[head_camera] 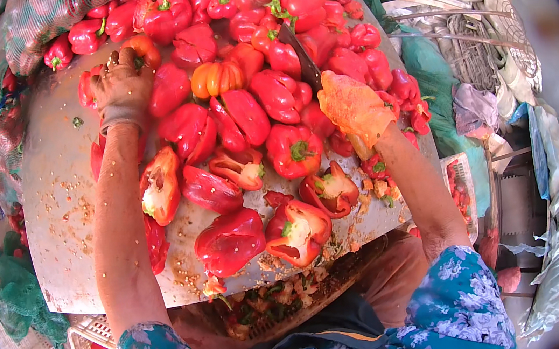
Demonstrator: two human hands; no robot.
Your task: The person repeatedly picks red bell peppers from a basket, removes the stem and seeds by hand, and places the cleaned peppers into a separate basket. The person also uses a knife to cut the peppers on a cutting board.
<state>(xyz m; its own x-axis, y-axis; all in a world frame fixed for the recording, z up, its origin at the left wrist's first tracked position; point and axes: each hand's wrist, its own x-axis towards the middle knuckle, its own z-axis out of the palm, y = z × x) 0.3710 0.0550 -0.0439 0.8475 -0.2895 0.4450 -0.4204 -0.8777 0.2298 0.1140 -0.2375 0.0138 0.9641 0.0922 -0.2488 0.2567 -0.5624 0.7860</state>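
Observation:
My left hand (122,86), in a seed-specked work glove, is at the far left of the pepper heap. Its fingers curl against an orange-red bell pepper (145,50), and the glove hides part of the grip. A red pepper (85,89) shows just left of that hand. In an orange-stained glove, my right hand (355,106) grips a knife by its handle (360,147). The dark knife blade (300,55) points up and away among whole red peppers. Between my forearms lie whole peppers and cut-open ones, such as a pepper half (298,231) with its pale core exposed.
Seeds and scraps dot the metal tabletop (58,203). Mesh sacks of peppers (53,24) border it at the upper left. Below its front edge is a container of cores and trimmings (280,301). Plastic crates (87,343) (462,171) flank me. Sacking and sticks (459,8) lie right.

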